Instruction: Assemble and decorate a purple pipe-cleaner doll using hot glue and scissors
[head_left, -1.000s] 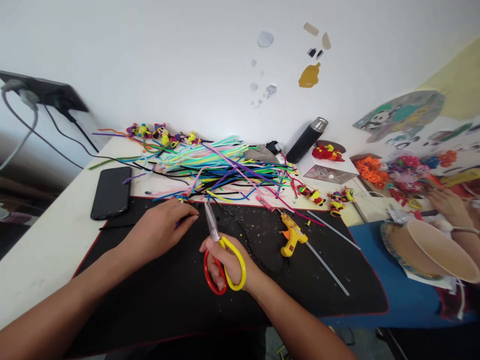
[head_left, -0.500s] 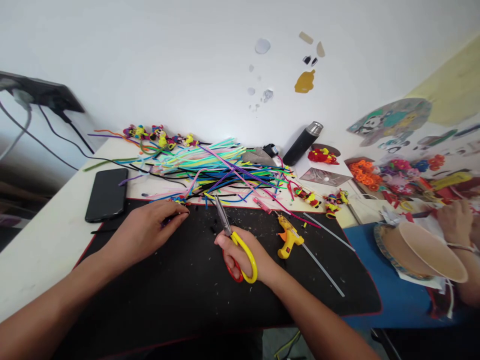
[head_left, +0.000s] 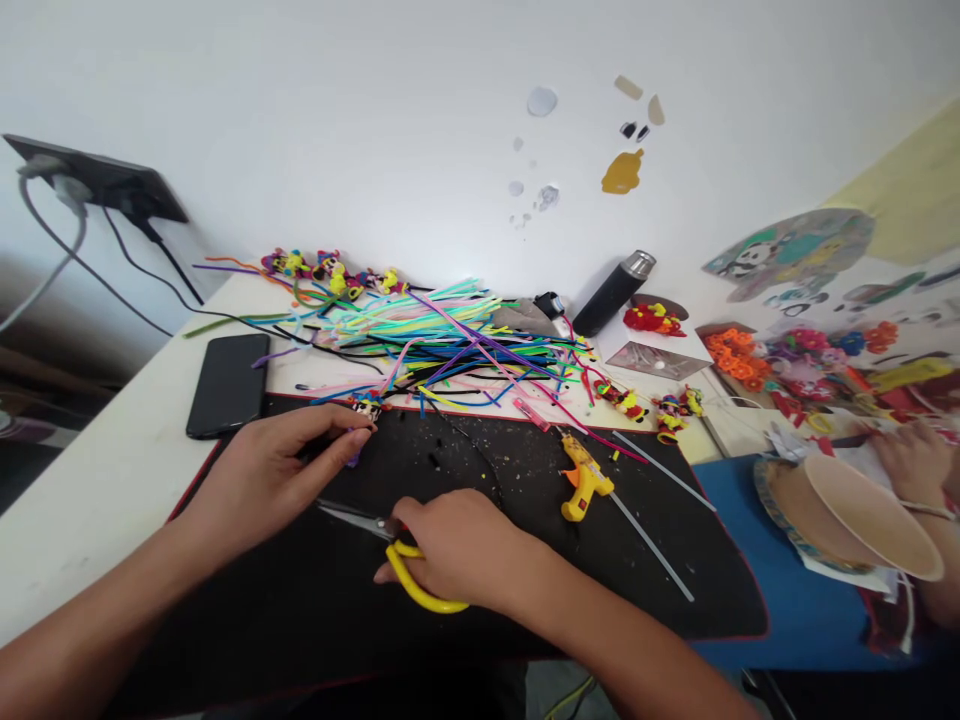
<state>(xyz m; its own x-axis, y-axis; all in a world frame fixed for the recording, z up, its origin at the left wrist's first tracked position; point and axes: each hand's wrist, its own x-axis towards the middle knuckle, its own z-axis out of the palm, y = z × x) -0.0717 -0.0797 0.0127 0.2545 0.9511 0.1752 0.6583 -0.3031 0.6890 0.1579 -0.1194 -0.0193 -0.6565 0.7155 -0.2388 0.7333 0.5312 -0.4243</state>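
Observation:
Between the thumb and fingers of my left hand [head_left: 277, 465] is a small pipe-cleaner doll [head_left: 367, 403], its blue-and-red head showing above the fingertips and a bit of purple below. My right hand [head_left: 469, 545] is closed around a pair of scissors [head_left: 424, 592] with yellow and red handles. The blades lie low over the black mat [head_left: 315, 610] and point left, below my left hand and apart from the doll. A thin black pipe cleaner [head_left: 476, 447] curves across the mat behind my right hand.
A pile of coloured pipe cleaners [head_left: 450, 335] lies along the wall. The yellow glue gun [head_left: 585, 480] with its glue stick rests at right, and a phone [head_left: 227, 385] at left. A black flask [head_left: 615, 292] stands behind. A co-worker's hand [head_left: 911, 460] is beside a bowl [head_left: 870, 518].
My right hand has turned the scissors from pointing up and away to pointing left, lower on the mat. The doll now shows more above my left fingertips. The view has shifted slightly.

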